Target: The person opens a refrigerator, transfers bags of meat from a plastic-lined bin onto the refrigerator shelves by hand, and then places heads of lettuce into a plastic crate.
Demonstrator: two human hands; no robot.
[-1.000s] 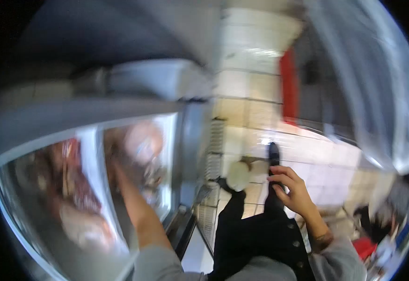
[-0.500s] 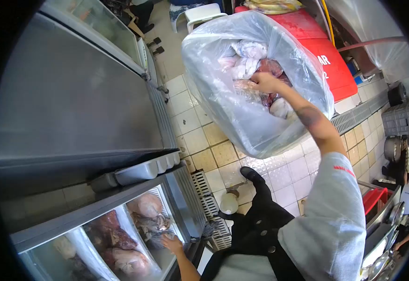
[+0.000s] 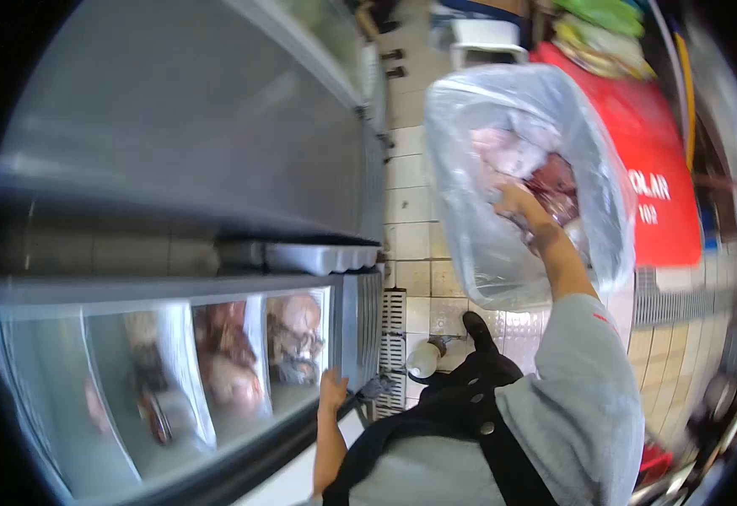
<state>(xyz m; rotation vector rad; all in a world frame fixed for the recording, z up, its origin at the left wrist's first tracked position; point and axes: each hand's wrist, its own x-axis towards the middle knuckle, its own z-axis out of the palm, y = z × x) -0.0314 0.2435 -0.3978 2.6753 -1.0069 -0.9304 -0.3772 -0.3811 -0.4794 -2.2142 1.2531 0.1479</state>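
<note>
A large clear plastic bag (image 3: 486,253) lines a deep bin-shaped container and holds several packs of meat. Inside it, my right hand (image 3: 516,202) reaches down with fingers curled on a plastic-wrapped pack of meat (image 3: 499,179); blur hides the exact grip. Dark red meat (image 3: 554,175) lies just beside it. My left hand (image 3: 333,392) is at the front right corner of an open chest freezer (image 3: 331,325), near its rim, its fingers blurred. Within the freezer, white dividers separate wrapped pieces: pale and grey packs (image 3: 297,329) nearest that hand, then reddish meat (image 3: 229,341).
A red lid or board with white lettering (image 3: 659,169) is behind the bag, with green and yellow bags (image 3: 600,34) on top. A white stool (image 3: 486,40) is at the back. A white bottle-like container (image 3: 424,358) stands on the tiles by my feet. Floor drains (image 3: 394,337) run alongside.
My view has turned, shifting the bag right and showing more of the freezer. My left hand has drawn back from the packs to the freezer rim. My right hand stays in the bag.
</note>
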